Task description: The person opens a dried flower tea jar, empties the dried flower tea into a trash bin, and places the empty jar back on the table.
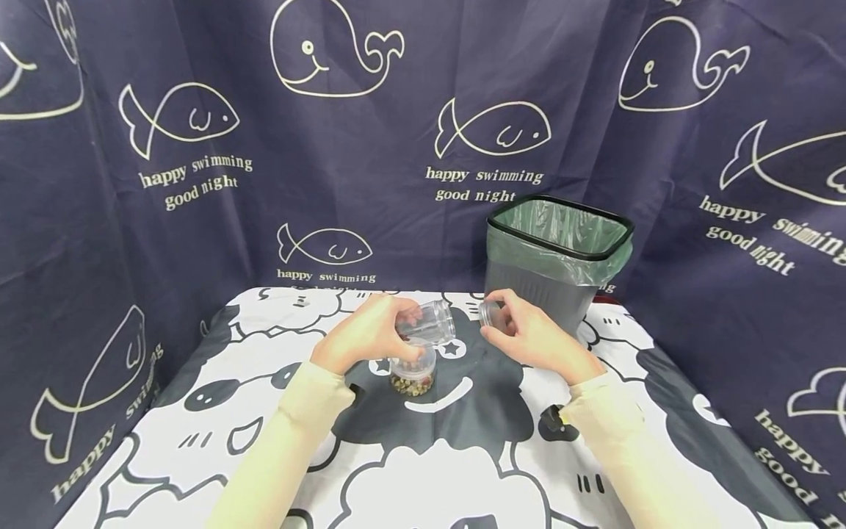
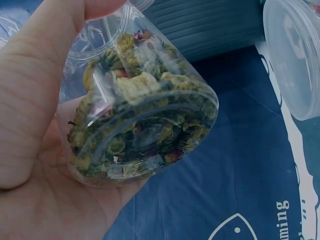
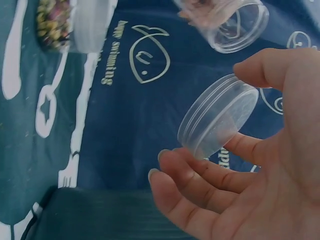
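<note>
My left hand (image 1: 370,334) grips a clear plastic jar (image 1: 432,323), tilted over with its open mouth toward the right. Dried flowers (image 2: 140,85), yellow-green with bits of red, fill its bottom end in the left wrist view. A clear round lid (image 3: 217,117) is pinched between the thumb and fingers of my right hand (image 1: 532,334), a short gap away from the jar's mouth. Just below the tilted jar, a second clear jar (image 1: 413,378) with a lid on stands on the table, with similar dried flowers inside. My left hand partly covers its top in the head view.
A grey bin (image 1: 529,290) with a green liner (image 1: 598,272) and black rim stands at the back right, behind my right hand. A sheep-print cloth (image 1: 436,485) covers the table. Dark blue curtains (image 1: 370,169) with fish drawings hang behind and at both sides.
</note>
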The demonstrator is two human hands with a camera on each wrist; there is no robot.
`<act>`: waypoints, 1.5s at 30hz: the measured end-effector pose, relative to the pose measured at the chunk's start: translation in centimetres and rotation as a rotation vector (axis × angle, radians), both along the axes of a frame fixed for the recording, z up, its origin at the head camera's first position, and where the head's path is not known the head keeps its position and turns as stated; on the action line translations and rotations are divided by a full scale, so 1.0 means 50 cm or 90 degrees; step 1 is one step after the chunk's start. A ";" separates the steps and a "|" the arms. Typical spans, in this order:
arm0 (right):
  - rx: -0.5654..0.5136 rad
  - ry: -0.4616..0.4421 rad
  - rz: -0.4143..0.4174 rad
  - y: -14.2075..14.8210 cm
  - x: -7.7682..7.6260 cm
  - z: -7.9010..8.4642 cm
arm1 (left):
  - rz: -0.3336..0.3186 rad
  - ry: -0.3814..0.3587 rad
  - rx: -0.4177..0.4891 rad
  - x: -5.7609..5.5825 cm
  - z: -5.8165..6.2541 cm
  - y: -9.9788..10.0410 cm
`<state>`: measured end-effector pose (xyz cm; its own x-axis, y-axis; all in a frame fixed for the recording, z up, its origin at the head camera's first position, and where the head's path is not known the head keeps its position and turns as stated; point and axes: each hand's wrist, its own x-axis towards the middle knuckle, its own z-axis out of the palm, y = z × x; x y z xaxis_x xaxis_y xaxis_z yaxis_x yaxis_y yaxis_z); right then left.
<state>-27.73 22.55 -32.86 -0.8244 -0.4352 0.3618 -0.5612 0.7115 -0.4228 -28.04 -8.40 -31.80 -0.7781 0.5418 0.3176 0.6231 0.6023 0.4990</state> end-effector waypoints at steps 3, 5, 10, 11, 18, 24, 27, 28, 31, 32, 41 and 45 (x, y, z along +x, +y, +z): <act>0.018 0.006 0.000 0.005 -0.002 -0.012 | 0.000 0.002 0.007 -0.002 0.002 -0.003; 0.034 0.003 -0.006 0.009 -0.001 -0.024 | 0.002 0.000 0.008 -0.002 0.004 -0.005; 0.078 -0.024 -0.032 0.014 0.004 -0.063 | 0.002 -0.005 0.011 -0.005 0.006 -0.008; 0.088 -0.031 -0.035 0.014 0.004 -0.071 | 0.003 -0.006 0.011 -0.005 0.006 -0.009; 0.180 -0.081 -0.048 0.008 -0.001 -0.122 | 0.007 0.002 0.003 -0.010 0.010 -0.011; 0.210 -0.093 -0.038 0.004 0.004 -0.152 | 0.007 0.016 -0.003 -0.012 0.004 -0.012; 0.214 -0.078 -0.022 0.002 0.005 -0.164 | 0.010 0.002 0.004 -0.012 0.001 -0.013; 0.213 -0.074 -0.018 0.002 0.006 -0.167 | 0.009 0.000 0.007 -0.011 0.001 -0.013; 0.217 -0.069 -0.018 0.001 0.006 -0.177 | 0.008 0.004 0.008 -0.010 0.001 -0.012; 0.218 -0.074 -0.021 0.001 0.007 -0.180 | 0.007 0.005 0.008 -0.009 0.001 -0.012; 0.215 -0.123 -0.042 -0.004 0.013 -0.189 | 0.007 0.007 0.006 -0.007 0.002 -0.011; 0.224 -0.130 -0.047 -0.005 0.014 -0.187 | 0.007 0.013 0.006 -0.007 0.004 -0.011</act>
